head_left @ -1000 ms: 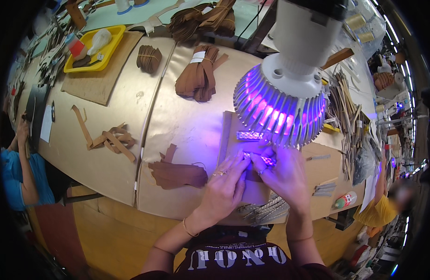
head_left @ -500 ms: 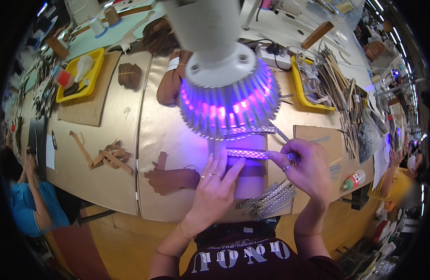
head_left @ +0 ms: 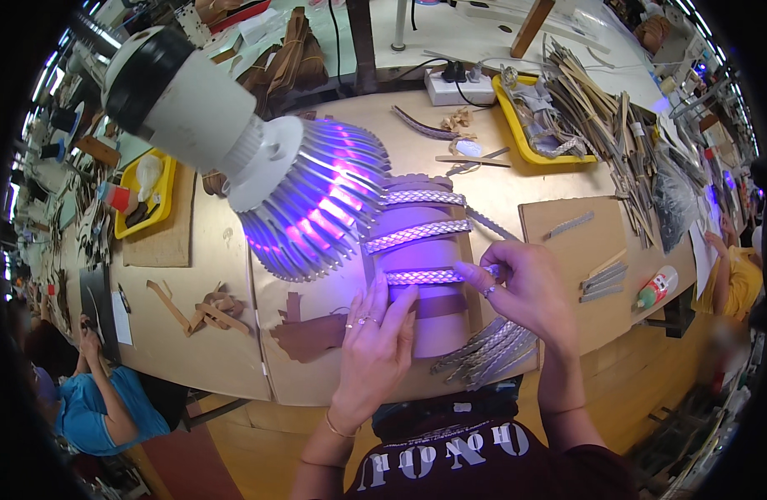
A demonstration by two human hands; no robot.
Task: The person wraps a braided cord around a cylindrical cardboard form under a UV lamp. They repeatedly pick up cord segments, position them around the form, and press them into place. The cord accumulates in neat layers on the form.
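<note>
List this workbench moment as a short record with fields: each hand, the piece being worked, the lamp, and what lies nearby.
left hand: flat on the brown leather panel, fingertips at the lowest braided strip
right hand: pinching the right end of that strip
strips on panel: three braided strips lie across it, one above the other
lamp: finned lamp glowing violet, hanging over the panel's left side
nearby: loose pile of braided strips at the near table edge; cardboard sheet to the right; yellow tray of scraps behind

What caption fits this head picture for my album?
Two hands, left and right, press a braided strip onto a brown piece under a purple lamp.
</note>
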